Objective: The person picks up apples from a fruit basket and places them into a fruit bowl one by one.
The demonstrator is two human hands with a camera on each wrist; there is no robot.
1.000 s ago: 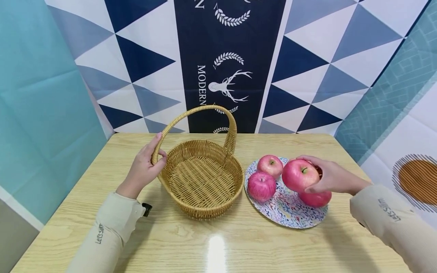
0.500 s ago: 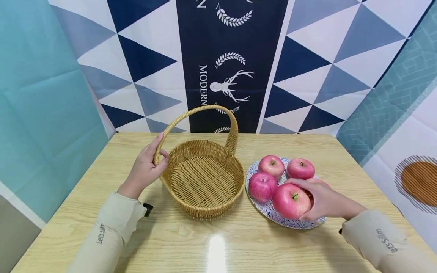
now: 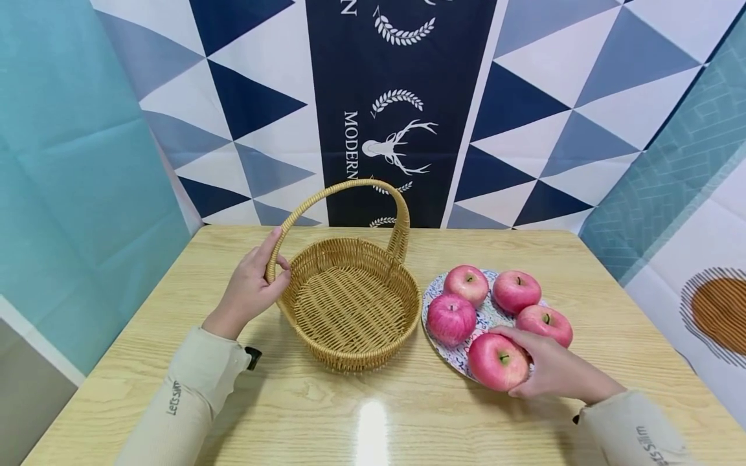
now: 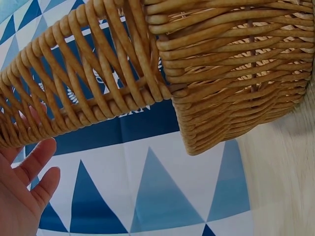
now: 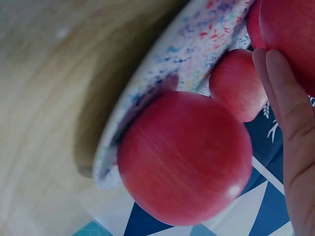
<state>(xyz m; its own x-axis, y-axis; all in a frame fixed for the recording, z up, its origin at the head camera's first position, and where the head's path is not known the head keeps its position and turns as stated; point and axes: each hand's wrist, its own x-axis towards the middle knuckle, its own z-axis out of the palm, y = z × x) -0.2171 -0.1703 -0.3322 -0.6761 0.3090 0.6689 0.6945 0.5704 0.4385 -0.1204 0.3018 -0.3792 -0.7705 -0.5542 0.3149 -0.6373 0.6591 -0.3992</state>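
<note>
A wicker basket (image 3: 350, 310) with a tall arched handle stands left of the plate, nothing inside it. My left hand (image 3: 250, 281) holds the handle's left side; in the left wrist view its fingers (image 4: 37, 162) lie by the woven handle. At the near edge of a speckled plate (image 3: 495, 315), my right hand (image 3: 550, 366) grips a red apple (image 3: 497, 362) between thumb and fingers. In the right wrist view that apple (image 5: 293, 39) is cut off at the upper right. Several other apples (image 3: 451, 319) sit around the plate's far and side parts.
The wooden table (image 3: 315, 421) runs to a patterned cloth backdrop (image 3: 396, 116) behind the basket. Teal cloth (image 3: 81, 181) hangs at the left. The basket's right wall stands close to the plate's left rim.
My right hand has brought the gripped apple from the plate's far right side toward its near edge and lower, uncovering the apples behind. The left hand stays on the basket handle.
</note>
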